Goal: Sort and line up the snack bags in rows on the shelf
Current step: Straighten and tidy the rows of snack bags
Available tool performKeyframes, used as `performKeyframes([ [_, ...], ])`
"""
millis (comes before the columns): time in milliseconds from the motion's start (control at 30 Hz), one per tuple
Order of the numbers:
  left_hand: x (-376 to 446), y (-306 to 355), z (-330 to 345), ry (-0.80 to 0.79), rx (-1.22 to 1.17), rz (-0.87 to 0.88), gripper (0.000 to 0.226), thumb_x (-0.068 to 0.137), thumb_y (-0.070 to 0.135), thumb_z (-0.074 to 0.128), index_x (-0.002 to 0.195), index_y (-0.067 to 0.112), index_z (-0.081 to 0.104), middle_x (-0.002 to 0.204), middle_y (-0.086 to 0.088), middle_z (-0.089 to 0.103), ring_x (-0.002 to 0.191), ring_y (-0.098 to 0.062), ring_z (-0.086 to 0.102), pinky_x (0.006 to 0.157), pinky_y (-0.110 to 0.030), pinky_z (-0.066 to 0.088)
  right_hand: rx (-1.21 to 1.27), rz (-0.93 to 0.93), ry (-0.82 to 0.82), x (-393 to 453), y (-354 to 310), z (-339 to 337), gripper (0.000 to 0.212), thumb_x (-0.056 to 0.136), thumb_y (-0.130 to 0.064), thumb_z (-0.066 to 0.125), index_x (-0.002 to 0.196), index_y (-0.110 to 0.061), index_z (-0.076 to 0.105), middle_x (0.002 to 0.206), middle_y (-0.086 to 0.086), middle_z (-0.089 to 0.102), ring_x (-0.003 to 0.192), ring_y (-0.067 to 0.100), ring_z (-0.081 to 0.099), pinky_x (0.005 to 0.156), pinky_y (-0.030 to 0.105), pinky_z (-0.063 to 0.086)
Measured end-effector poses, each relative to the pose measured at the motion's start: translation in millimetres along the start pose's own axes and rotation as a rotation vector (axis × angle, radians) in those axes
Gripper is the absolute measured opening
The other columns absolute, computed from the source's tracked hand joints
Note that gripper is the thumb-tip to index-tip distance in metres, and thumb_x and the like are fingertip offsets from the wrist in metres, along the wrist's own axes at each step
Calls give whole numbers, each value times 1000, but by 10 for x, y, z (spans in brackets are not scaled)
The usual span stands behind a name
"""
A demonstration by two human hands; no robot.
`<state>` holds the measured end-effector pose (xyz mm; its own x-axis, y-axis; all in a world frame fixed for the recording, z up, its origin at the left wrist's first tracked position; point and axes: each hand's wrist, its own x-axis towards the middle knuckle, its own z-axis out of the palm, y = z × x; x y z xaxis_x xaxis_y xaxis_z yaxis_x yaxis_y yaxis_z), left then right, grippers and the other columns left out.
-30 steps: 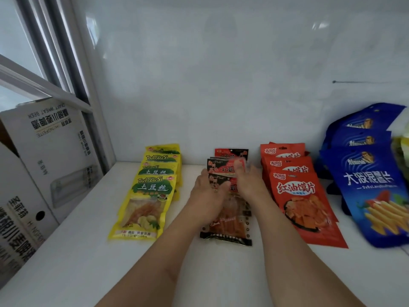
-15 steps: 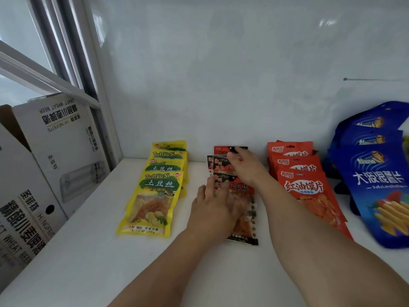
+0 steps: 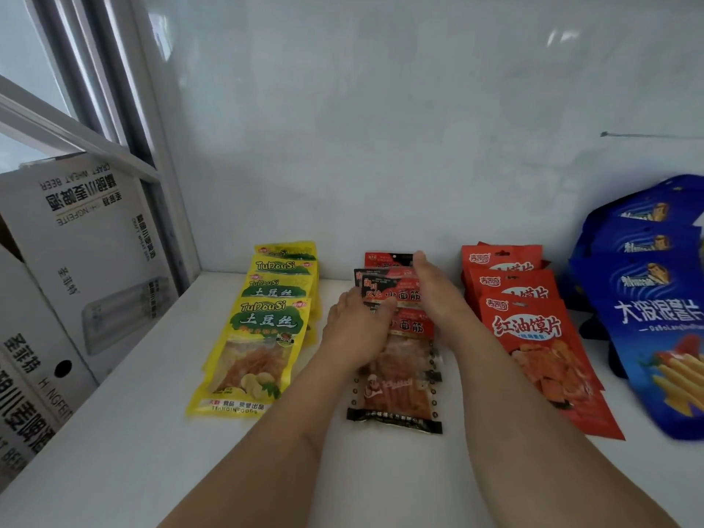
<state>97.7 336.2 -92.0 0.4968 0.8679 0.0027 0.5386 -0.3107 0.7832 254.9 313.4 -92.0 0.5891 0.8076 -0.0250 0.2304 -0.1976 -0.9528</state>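
Far left: a white cardboard box [image 3: 82, 238] with printed lettering stands beside the window frame [image 3: 125, 108], just off the edge of the white shelf [image 3: 152, 432].

On the shelf, left row: yellow snack bags [image 3: 263, 329], overlapped front to back, the front one lying flat nearest you.

Middle row: red-and-black snack bags [image 3: 400, 383], also overlapped toward the back wall [image 3: 381, 127]. Both your hands are on this row. Your left hand [image 3: 358, 333] lies palm-down on the left part of the front bag, fingers stretched forward and flat, reaching onto the bag behind it; it presses, nothing curled round. Your right hand [image 3: 434, 295] lies along the right edge of the row, fingers straight and pointed toward the wall, fingertips at the rearmost bag. It reads as a flat, relaxed hand laid against the bags; whether the thumb hooks under an edge cannot be told from here.

Next row right: orange-red snack bags [image 3: 533, 329], three visible, overlapped, just beside your right forearm.

Far right: blue snack bags [image 3: 659, 299], larger, overlapped, the front one running out of view at the edge.
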Motion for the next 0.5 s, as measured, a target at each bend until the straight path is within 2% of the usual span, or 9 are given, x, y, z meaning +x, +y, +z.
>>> performKeyframes([
  [100,4,55,-88,-53,-128,6,56,97,62,43,135,23,49,133,1,62,123,-25,59,104,-41,48,9,4,-53,11,13,-3,92,64,-98,26,116,-32,65,109,0,75,102,23,71,97,50,52],
  [200,-11,13,-111,-49,-144,29,48,102,50,46,140,21,43,132,8,55,123,-17,55,99,-32,44,-40,-14,-46,-47,-17,-25,96,67,-98,28,128,-30,58,120,0,70,110,24,67,99,53,51],
  [300,-98,-29,-87,-3,52,106,66,98,55,47,150,17,34,149,-6,43,139,-31,42,113,-47,38,-195,-65,-8,-68,-64,-45,102,72,-96,27,148,-29,43,147,3,50,134,25,49,112,52,40],
  [333,-164,-19,-71,-23,157,125,70,99,56,44,155,19,27,157,-8,33,145,-33,32,118,-48,31,-251,-73,0,-58,-79,-50,98,77,-92,28,151,-28,40,153,5,44,139,26,44,115,50,36],
  [400,-306,-6,-25,-72,334,172,71,101,57,38,160,26,14,167,-5,11,152,-31,15,122,-45,20,-336,-108,4,-34,-44,-28,73,97,-69,30,153,-24,38,158,6,36,143,26,38,119,46,31],
  [500,-436,-55,42,-115,464,227,66,103,57,31,160,31,12,170,-3,-1,154,-30,5,122,-46,15,-445,-134,-24,-35,40,33,57,105,-53,27,151,-22,42,158,7,37,144,25,35,119,43,28],
])
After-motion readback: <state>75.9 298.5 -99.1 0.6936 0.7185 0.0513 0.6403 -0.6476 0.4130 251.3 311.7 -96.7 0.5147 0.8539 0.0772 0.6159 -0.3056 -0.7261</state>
